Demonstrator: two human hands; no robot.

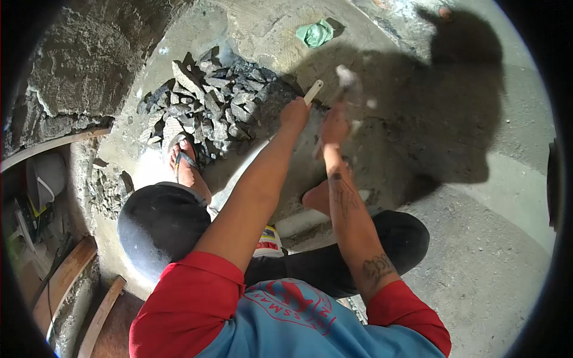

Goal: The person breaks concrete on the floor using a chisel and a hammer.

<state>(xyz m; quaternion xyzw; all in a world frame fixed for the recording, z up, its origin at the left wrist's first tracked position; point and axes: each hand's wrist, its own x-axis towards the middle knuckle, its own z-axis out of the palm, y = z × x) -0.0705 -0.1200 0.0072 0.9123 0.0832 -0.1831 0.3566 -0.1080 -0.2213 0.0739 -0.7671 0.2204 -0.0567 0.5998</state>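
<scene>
My left hand (294, 114) is closed around a pale, flat, narrow strip (314, 92) with a rounded end, which sticks up past the fingers. What lies beneath this hand is hidden in shadow. Just to its right, my right hand (335, 126) grips a hammer (346, 76), blurred by motion; its whitish head is above the fist and part of the handle shows below. A pile of broken grey stones (218, 101) lies on the floor left of my left hand.
A crumpled green plastic piece (314, 33) lies beyond the hands. My sandalled left foot (188, 167) touches the stone pile's near edge. Smaller rubble (108, 191) is at left, near curved wooden pieces (65, 280). A labelled white bucket (270, 243) is under me.
</scene>
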